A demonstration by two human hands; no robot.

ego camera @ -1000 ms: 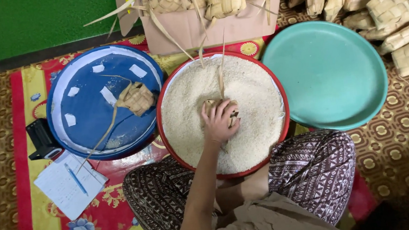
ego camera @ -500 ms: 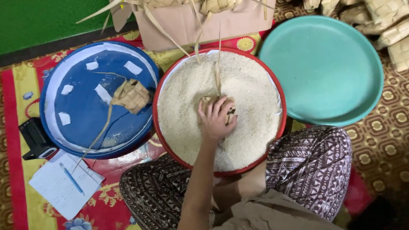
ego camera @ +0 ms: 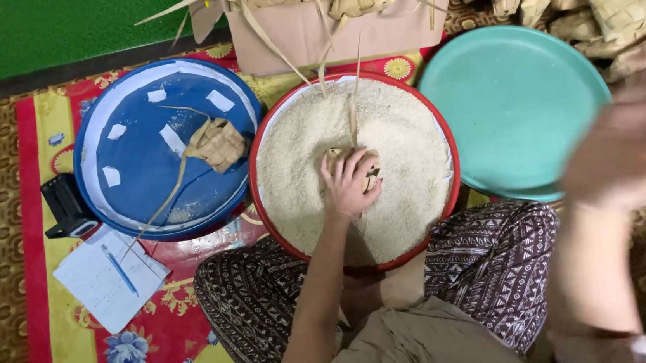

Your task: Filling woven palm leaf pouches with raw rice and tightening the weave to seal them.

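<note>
My left hand [ego camera: 348, 183] rests in a red-rimmed basin [ego camera: 255, 181] full of white rice [ego camera: 404, 131]. Its fingers are closed on a small woven palm-leaf pouch [ego camera: 373, 179], half buried in the grains, with a leaf strip rising from it. My right hand [ego camera: 639, 138] is raised and motion-blurred at the right, over the edge of an empty teal basin [ego camera: 511, 110]. Nothing shows in it and its fingers look spread. Another woven pouch [ego camera: 217, 144] with long leaf tails lies in the blue basin [ego camera: 144, 181] on the left.
A cardboard box [ego camera: 341, 32] of woven pouches stands behind the rice, with more pouches piled at the far right [ego camera: 604, 9]. A notepad [ego camera: 102, 286] with a blue pen [ego camera: 119, 269] and a black object [ego camera: 66, 205] lie at left on the red floral mat. My crossed legs are below.
My right hand has come into view at the right, blurred. My left hand stays on the pouch in the rice.
</note>
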